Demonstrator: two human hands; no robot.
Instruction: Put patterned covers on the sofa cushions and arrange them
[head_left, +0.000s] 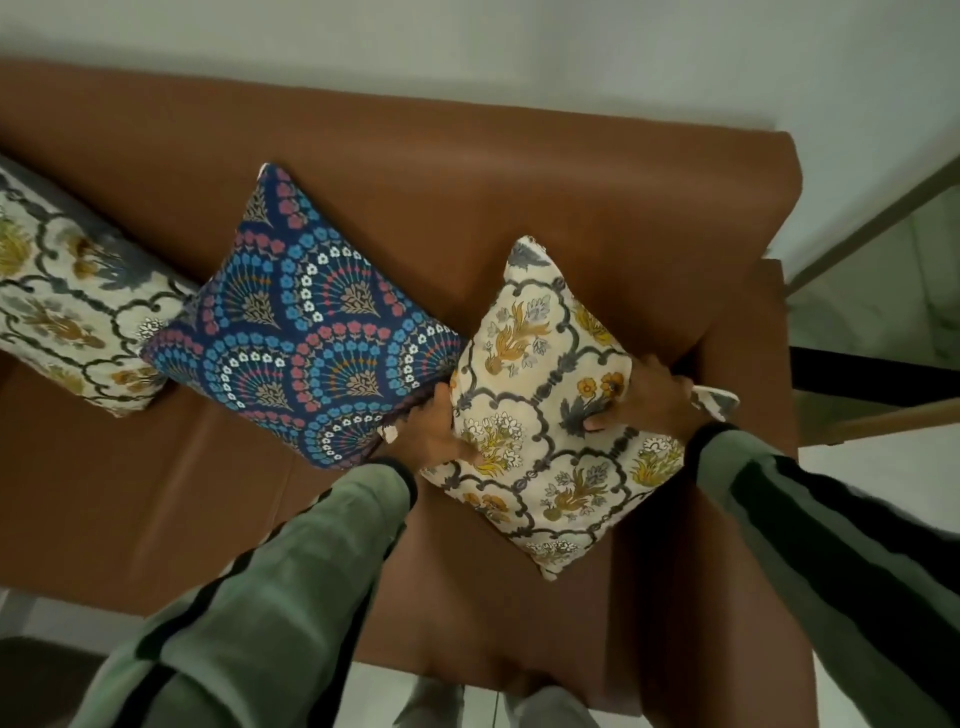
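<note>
**Cream floral cushion being seated at the sofa's right end**

You hold the cream floral cushion (545, 415) on one corner, diamond-wise, leaning toward the backrest of the brown leather sofa (597, 197), apparently to match the blue fan-patterned cushion (306, 322) touching its left edge. Your left hand (436, 431) clasps the cushion's left corner, fingers curled around the edge. Your right hand (649, 395) presses the right side, fingers (602, 418) closed on fabric. A second cream cushion (67, 301) lies further left.
</note>
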